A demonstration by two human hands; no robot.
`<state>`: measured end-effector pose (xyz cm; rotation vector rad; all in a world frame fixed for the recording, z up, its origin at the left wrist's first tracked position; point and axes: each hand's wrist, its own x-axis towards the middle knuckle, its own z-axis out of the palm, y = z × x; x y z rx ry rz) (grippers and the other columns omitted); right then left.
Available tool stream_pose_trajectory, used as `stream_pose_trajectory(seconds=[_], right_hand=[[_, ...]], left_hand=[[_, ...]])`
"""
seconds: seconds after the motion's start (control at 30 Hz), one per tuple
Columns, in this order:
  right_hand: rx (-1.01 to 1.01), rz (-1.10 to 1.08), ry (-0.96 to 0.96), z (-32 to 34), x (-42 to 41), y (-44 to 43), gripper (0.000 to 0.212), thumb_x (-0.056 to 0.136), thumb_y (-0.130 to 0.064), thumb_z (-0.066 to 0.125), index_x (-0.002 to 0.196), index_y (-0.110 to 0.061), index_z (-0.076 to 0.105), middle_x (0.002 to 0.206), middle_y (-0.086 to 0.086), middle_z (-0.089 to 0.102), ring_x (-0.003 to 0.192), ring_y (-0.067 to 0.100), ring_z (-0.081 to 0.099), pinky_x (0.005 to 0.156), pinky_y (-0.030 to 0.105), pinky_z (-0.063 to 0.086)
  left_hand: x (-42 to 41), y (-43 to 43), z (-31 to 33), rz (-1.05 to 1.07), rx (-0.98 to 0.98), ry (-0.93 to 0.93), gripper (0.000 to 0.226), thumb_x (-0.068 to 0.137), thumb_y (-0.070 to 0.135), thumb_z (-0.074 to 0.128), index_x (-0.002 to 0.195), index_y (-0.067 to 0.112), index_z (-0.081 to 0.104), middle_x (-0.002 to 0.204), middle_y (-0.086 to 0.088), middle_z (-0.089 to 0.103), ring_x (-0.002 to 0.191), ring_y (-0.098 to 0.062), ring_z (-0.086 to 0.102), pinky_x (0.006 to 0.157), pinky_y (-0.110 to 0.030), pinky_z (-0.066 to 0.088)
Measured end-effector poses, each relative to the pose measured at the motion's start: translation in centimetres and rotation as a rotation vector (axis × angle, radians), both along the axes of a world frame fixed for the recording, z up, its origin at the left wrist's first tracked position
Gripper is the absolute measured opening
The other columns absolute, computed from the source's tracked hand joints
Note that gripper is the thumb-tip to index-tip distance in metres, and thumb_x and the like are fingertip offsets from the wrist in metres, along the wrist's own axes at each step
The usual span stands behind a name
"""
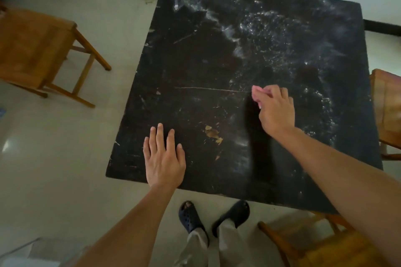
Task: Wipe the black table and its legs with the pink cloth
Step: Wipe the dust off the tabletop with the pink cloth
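Here the right hand [274, 108] grips the bunched pink cloth [257, 93] right of frame centre on the black table [206, 60]; the left hand [163, 158] rests flat, fingers straight, lower centre. So small a wad may miss the upper-right dust and the unseen legs.

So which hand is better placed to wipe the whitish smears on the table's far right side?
Right. The right hand grips the pink cloth and is over the black table, right beside the whitish smears. The left hand lies flat near the near left edge, holding nothing.
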<state>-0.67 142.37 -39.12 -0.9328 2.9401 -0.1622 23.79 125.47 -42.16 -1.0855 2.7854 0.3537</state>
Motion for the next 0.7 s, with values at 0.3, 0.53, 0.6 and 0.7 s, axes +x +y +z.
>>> stream_pose_trajectory(seconds=[0.3,0.53,0.6,0.7], right_hand=[[-0.089,0.680,-0.023,-2.8,9.2,1.6,0.066,0.083,-0.013,0.071,0.142,-0.024,0.044,0.125,0.006,0.051,0.112,0.027,0.047,0.088,0.041,0.044],[-0.041,-0.039,0.012,-0.5,-5.7,-5.8,0.033,0.088,-0.003,0.051,0.113,-0.023,0.059,0.114,0.010,0.048,0.103,0.034,0.045,0.083,0.043,0.041],[-0.146,0.153,0.026,-0.4,-1.5,-5.4,0.035,0.091,-0.007,0.049,0.121,-0.021,0.061,0.113,0.009,0.053,0.103,0.030,0.047,0.084,0.041,0.042],[-0.117,0.628,-0.083,-0.7,6.5,-3.0,0.050,0.090,-0.015,0.058,0.139,-0.019,0.051,0.120,0.007,0.054,0.109,0.024,0.048,0.086,0.038,0.048]], left_hand=[[-0.1,-0.2,-0.4,0.000,-0.019,0.001,0.050,0.098,0.040,0.027,0.143,0.019,0.039,0.158,-0.010,0.021,0.147,-0.027,0.010,0.118,-0.043,0.007],[0.1,-0.3,-0.6,0.005,-0.048,0.026,0.050,0.097,0.042,0.028,0.139,0.019,0.042,0.155,-0.011,0.027,0.146,-0.027,0.015,0.118,-0.041,0.006],[0.0,-0.3,-0.5,0.005,-0.040,0.031,0.050,0.097,0.041,0.029,0.138,0.018,0.044,0.155,-0.011,0.028,0.145,-0.028,0.016,0.117,-0.042,0.008],[-0.2,-0.2,-0.5,0.013,-0.032,0.009,0.051,0.096,0.042,0.028,0.138,0.018,0.044,0.156,-0.010,0.027,0.146,-0.027,0.015,0.118,-0.043,0.010]])
